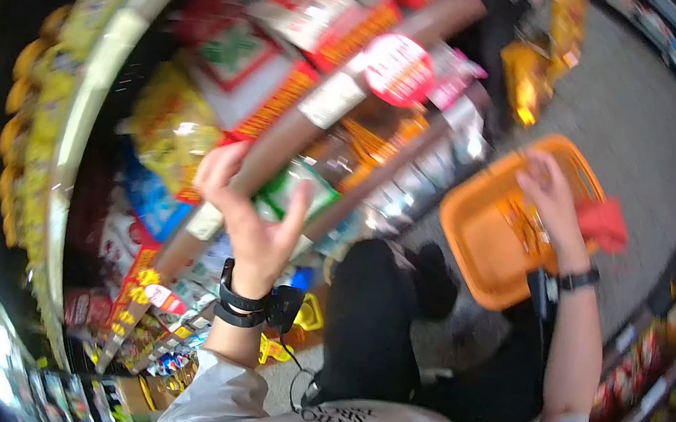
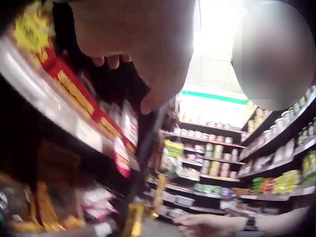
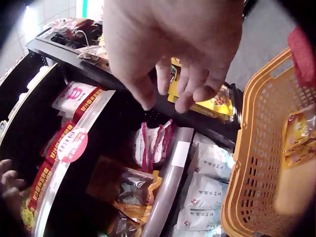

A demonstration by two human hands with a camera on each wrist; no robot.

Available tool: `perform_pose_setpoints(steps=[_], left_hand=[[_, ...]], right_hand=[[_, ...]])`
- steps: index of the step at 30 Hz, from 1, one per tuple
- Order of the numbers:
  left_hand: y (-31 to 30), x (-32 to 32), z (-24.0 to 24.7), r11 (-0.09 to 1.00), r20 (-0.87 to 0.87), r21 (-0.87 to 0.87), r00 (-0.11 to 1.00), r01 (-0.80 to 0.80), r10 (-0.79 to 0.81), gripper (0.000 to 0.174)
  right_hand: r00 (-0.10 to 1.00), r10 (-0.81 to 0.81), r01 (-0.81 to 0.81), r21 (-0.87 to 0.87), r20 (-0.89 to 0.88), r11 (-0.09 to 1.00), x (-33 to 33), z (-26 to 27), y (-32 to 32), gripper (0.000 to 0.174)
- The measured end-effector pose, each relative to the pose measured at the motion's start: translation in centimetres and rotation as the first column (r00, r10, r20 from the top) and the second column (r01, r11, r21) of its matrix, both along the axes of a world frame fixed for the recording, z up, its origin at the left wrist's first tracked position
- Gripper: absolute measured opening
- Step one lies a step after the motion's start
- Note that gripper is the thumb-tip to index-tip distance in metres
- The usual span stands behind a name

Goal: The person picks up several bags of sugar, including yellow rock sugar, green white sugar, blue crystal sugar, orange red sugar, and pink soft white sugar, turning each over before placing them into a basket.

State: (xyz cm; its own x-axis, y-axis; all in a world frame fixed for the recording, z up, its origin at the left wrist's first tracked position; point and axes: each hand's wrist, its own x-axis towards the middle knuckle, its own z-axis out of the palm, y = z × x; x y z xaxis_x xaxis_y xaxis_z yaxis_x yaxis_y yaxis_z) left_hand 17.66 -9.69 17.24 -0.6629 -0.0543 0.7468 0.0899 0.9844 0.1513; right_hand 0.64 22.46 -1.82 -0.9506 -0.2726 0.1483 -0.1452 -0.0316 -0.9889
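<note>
My left hand [image 1: 247, 220] is raised at the front edge of a store shelf [image 1: 280, 131], thumb and fingers spread apart, with nothing in its grasp. A yellow snack bag [image 1: 175, 117] and a green-and-white packet [image 1: 298, 193] are nearest to it. My right hand [image 1: 548, 200] hangs over an orange basket [image 1: 471, 237], fingers loosely bent and holding nothing. Inside the basket lies an orange-yellow packet [image 3: 301, 133]. Beyond the right fingers, yellow packets [image 3: 212, 106] show in the right wrist view.
A lower shelf holds white pouches [image 3: 205, 192] and brown-orange packets [image 3: 136, 190]. Something red [image 1: 603, 224] sits at the basket's right rim. A round red-and-white sign [image 1: 399, 70] sticks out from the shelf edge. Grey floor [image 1: 625, 104] lies beyond the basket, with more stocked shelves [image 2: 212, 153] farther off.
</note>
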Motion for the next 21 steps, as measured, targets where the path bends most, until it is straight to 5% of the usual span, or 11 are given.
perform_pose_setpoints(steps=[1,3,5,7,9,14,17,21], left_hand=[[2.7,-1.2,-1.4,0.989,0.162,0.000,0.976,0.147,-0.145,0.069],[7.5,-4.2,-4.2,0.929,0.514,0.011,0.795,0.369,-0.322,0.063],[10.7,-7.4,-10.1,0.795,0.664,0.136,0.541,0.591,-0.516,0.061],[13.2,-10.4,-18.1,0.776,0.856,0.103,0.342,0.622,-0.387,0.060],[17.4,-14.4,-23.4,0.870,0.991,0.045,0.088,0.490,-0.100,0.060],[23.1,-21.6,-38.7,0.920,0.978,0.179,-0.169,0.348,-0.126,0.070],[26.8,-21.4,-46.4,0.899,0.925,0.347,0.062,0.266,-0.375,0.072],[31.5,-21.7,-48.9,0.918,0.914,0.381,0.107,0.110,-0.392,0.065]], right_hand=[[0.990,-0.079,0.088,0.081,-0.118,0.993,-0.4,-1.6,0.9,0.036],[0.973,-0.150,0.176,-0.140,0.177,0.974,0.2,0.5,1.7,0.032],[0.955,-0.215,0.254,-0.192,0.203,0.948,0.5,2.3,3.0,0.029],[0.939,-0.277,0.323,-0.246,0.204,0.914,0.7,3.4,3.3,0.026],[0.915,-0.362,0.399,-0.264,0.179,0.878,0.8,4.0,3.8,0.024],[0.891,-0.408,0.454,-0.356,0.201,0.817,0.8,4.7,4.9,0.021],[0.901,-0.406,0.434,-0.372,0.156,0.821,1.5,5.3,5.1,0.020],[0.877,-0.455,0.479,-0.198,0.158,0.855,1.1,4.2,5.3,0.019]])
